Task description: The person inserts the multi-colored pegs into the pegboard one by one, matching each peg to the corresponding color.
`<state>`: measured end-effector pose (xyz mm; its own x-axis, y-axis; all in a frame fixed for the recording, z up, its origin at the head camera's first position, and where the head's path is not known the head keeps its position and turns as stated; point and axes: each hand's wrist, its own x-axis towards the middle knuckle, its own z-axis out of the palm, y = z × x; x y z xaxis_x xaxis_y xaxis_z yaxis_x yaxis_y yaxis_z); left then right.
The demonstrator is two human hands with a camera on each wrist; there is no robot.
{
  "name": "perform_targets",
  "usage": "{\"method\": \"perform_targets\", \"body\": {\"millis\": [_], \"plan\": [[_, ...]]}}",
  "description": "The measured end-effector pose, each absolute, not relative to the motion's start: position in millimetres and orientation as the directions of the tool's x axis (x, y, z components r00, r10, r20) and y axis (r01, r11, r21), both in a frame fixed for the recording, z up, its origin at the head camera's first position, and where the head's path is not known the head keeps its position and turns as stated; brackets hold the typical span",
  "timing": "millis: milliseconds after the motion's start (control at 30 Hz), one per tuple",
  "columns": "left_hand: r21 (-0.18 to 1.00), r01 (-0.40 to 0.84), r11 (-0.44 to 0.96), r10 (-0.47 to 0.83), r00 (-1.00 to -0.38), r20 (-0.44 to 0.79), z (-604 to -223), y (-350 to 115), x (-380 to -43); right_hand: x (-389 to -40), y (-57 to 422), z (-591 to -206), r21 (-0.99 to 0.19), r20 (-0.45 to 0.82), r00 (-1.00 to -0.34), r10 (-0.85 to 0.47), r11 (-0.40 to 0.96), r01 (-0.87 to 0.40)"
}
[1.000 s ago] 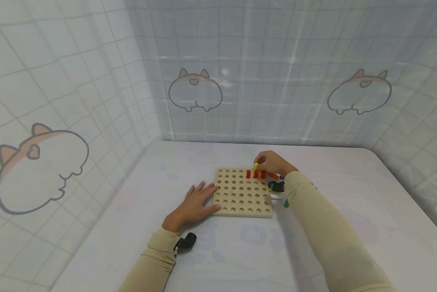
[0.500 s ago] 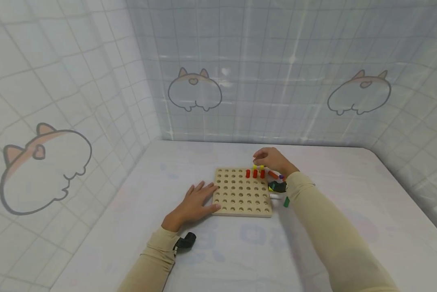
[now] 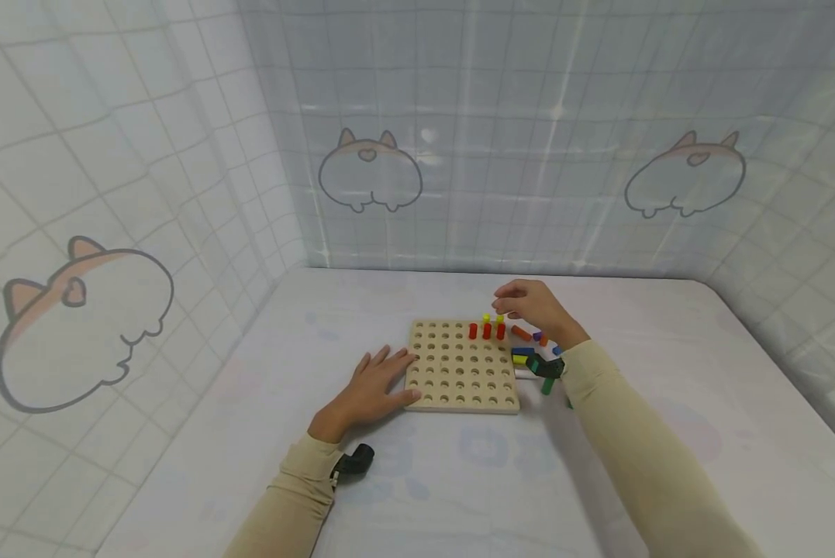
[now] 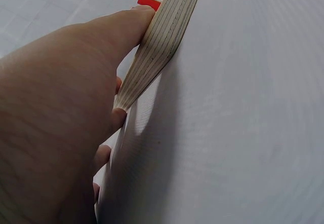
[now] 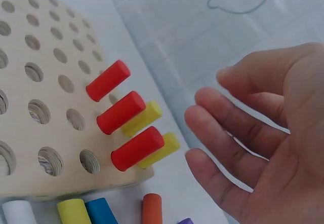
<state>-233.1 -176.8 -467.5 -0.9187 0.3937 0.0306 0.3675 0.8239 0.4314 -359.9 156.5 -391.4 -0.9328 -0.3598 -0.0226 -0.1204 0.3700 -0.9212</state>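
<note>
A square wooden pegboard (image 3: 459, 368) with rows of round holes lies on the table. Red pegs (image 5: 121, 112) stand in its second row from the back, at the right. Behind them two yellow pegs (image 5: 147, 116) stand in the back row. My left hand (image 3: 371, 391) rests on the board's left edge, fingers spread and thumb at the near corner; in the left wrist view the thumb (image 4: 129, 24) lies along the wooden side. Above the back right corner hovers my right hand (image 3: 532, 306), its fingers loosely bent with nothing between them.
Loose pegs lie right of the board: an orange peg (image 3: 522, 333), a blue peg (image 3: 523, 351), a yellow peg (image 5: 73, 213), a white peg (image 5: 19, 213) and a green peg (image 3: 547, 386). A tiled-pattern curtain (image 3: 501, 155) hangs behind the table.
A yellow peg that my right hand pinched now stands in the back row beside another. The right hand has let go, lifted and drawn back to the right. The left hand has stayed put.
</note>
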Motion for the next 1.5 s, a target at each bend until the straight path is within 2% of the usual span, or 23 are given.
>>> {"method": "perform_targets", "body": {"millis": [667, 1033, 1500], "plan": [[0.441, 0.370, 0.818, 0.398, -0.917, 0.030, -470, -180, -234, -323, 198, -397, -0.906, -0.061, -0.963, -0.263, 0.420, -0.057], [0.441, 0.368, 0.819, 0.395, -0.918, 0.033, -473, -179, -233, -310, 210, -415, -0.898, -0.053, -0.957, -0.285, 0.434, -0.079], [0.429, 0.370, 0.824, 0.393, -0.919, 0.036, -474, -178, -233, -305, 206, -425, -0.737, -0.047, -0.946, -0.321, 0.650, -0.184]]}}
